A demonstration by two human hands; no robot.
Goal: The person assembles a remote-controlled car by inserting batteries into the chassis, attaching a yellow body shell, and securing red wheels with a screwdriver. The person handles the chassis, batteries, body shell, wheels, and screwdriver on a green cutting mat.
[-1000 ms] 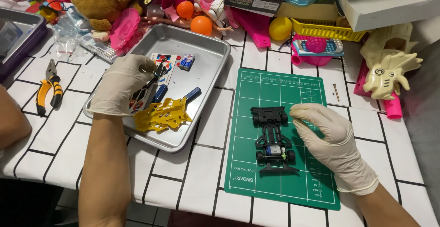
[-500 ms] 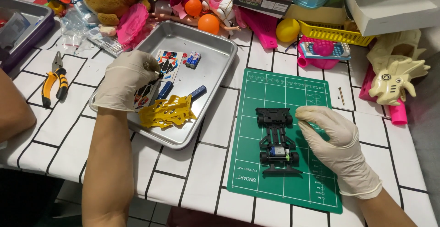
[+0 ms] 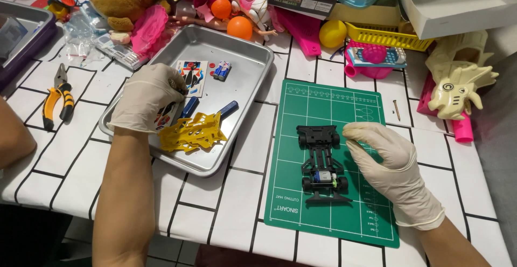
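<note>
your left hand [image 3: 146, 99] has shifted little, fingers curled onto two blue tools [image 3: 189, 107] in one tray [image 3: 245, 92]; right hand [image 3: 389, 165] fingers pinched together beside one chassis [image 3: 321, 162].

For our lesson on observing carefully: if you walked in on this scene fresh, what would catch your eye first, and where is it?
The bright green cutting mat at centre right stands out, with a small black toy car chassis on it and the gloved right hand beside it. Left of it, the gloved left hand reaches into a metal tray holding a yellow plastic part. Behind, colourful toys crowd the table's far edge.
</note>
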